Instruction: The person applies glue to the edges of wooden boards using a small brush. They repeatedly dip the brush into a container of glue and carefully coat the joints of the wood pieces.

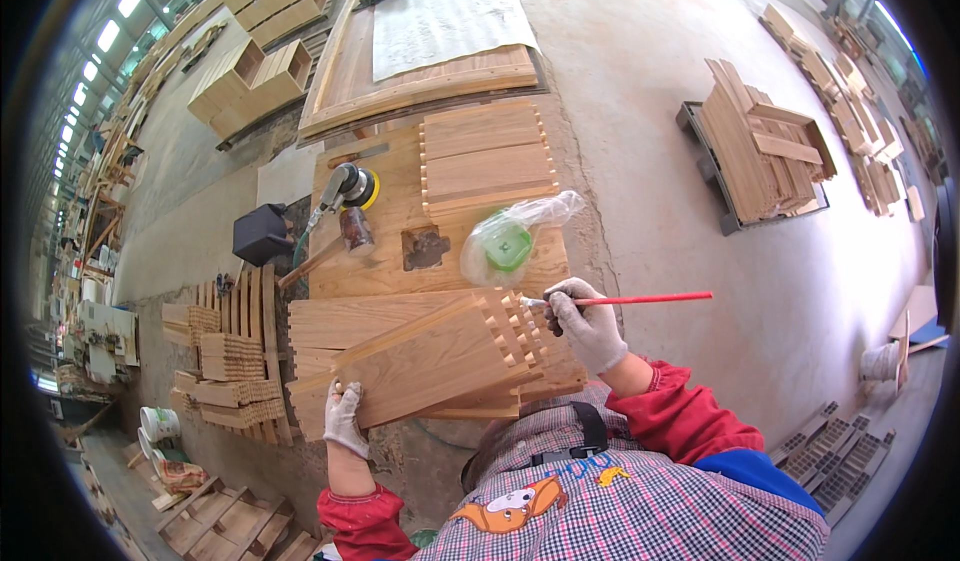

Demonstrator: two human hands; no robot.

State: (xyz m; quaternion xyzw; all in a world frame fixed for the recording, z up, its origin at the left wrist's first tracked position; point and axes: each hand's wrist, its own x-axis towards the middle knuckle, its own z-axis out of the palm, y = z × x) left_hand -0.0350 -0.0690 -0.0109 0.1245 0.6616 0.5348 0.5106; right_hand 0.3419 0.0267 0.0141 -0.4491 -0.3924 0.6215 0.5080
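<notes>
In my gloved right hand is a slim red-handled brush. Its pale tip meets or nearly meets the dovetailed end of a wooden board. My gloved left hand grips that board by its near left corner. The board lies at a slant over other dovetailed boards on the plywood workbench. Just beyond my right hand sits a green container wrapped in a clear plastic bag. Whether glue coats the joints is too small to tell.
On the bench are an orbital sander, a mallet, a chisel-like tool and stacked dovetailed boards. A pallet of wood pieces stands at left, a board stack at right. Beyond the bench is a sheet-covered panel.
</notes>
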